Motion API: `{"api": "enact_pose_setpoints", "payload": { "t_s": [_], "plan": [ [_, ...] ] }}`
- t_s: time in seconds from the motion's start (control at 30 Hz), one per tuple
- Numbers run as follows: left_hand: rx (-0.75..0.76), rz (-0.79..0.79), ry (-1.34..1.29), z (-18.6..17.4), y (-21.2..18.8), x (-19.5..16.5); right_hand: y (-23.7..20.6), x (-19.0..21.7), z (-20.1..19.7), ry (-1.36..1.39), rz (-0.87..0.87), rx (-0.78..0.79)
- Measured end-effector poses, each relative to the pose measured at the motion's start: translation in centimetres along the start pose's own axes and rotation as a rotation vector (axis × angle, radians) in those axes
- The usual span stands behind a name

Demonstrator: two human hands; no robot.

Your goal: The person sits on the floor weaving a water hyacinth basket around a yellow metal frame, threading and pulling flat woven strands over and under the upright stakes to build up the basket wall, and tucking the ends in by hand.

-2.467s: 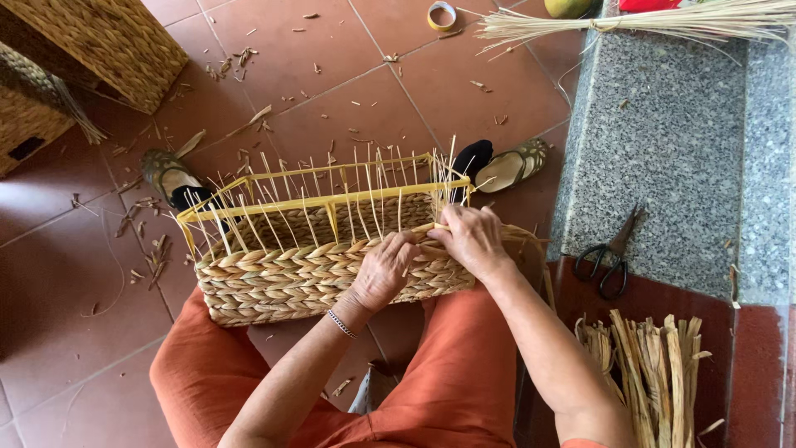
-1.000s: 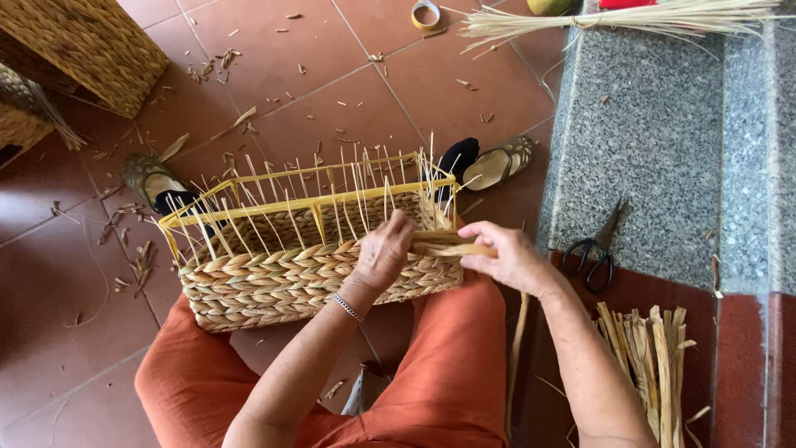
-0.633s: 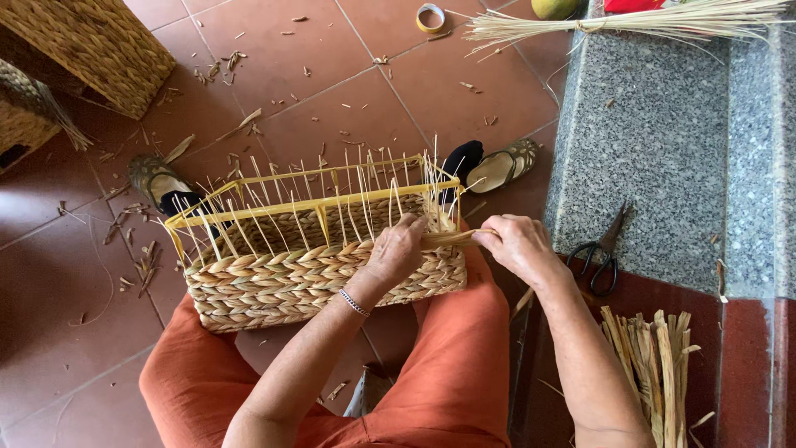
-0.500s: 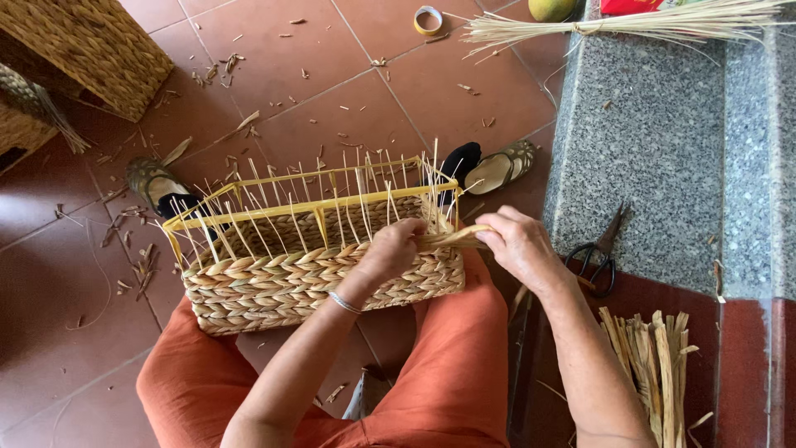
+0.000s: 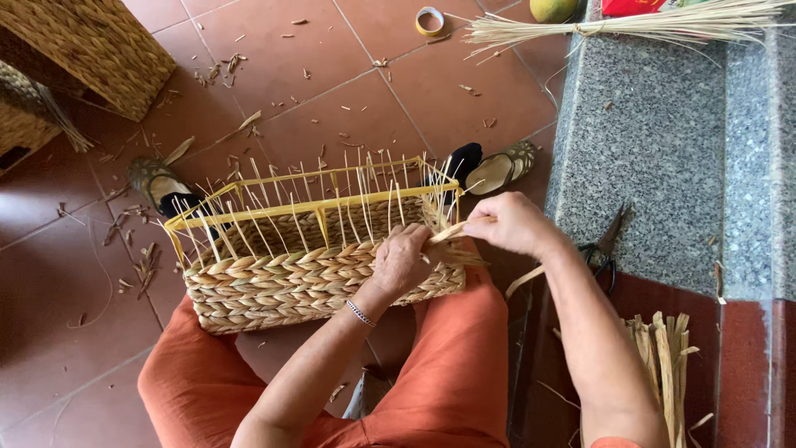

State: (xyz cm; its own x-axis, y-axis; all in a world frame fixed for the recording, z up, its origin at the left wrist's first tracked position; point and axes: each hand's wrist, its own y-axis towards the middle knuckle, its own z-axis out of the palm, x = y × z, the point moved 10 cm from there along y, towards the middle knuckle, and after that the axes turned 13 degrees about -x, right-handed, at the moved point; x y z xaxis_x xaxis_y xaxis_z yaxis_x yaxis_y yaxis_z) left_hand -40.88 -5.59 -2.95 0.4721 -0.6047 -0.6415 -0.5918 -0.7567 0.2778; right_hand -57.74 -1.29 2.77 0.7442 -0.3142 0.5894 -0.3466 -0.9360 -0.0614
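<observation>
A half-woven basket (image 5: 319, 274) rests across the person's lap, over orange trousers, above the red tile floor (image 5: 332, 91). Its lower walls are thick plaited bands of pale straw; above them a yellow wire frame (image 5: 307, 203) stands bare, with thin upright reeds poking past the top rail. The left hand (image 5: 404, 260) lies against the basket's near wall by its right corner, fingers curled and pressing on the weave; a beaded bracelet sits at the wrist. The right hand (image 5: 507, 222) is just beside that corner, thumb and fingers pinched shut on a flat straw strand (image 5: 452, 232) that runs back into the plait.

On the grey stone step (image 5: 663, 141) at the right lie dark scissors (image 5: 604, 249). A bundle of straw (image 5: 663, 373) sits at the lower right edge, a tied sheaf of thin reeds (image 5: 630, 25) along the top edge, and a roll of tape (image 5: 429, 21) on the tiles nearby. A red package corner (image 5: 634, 7) shows at the top edge, too cropped to make out.
</observation>
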Motion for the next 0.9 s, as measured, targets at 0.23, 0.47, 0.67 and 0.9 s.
{"api": "enact_pose_setpoints", "payload": {
  "t_s": [0.23,0.47,0.67,0.9],
  "plan": [
    [-0.221,0.118,-0.226,-2.1,-0.8,0.4,0.2,-1.6,0.9,-0.285,0.006,-0.085],
    [-0.250,0.265,-0.059,-3.6,-2.5,-2.0,-2.1,4.9,3.5,-0.143,-0.336,-0.178],
    [-0.303,0.440,-0.107,-5.1,-3.7,-3.1,-0.9,4.2,5.2,-0.014,-0.409,-0.345],
    [-0.088,0.182,-0.194,-1.7,-1.7,1.2,-1.3,3.0,6.5,-0.063,-0.380,-0.363]
  ]
}}
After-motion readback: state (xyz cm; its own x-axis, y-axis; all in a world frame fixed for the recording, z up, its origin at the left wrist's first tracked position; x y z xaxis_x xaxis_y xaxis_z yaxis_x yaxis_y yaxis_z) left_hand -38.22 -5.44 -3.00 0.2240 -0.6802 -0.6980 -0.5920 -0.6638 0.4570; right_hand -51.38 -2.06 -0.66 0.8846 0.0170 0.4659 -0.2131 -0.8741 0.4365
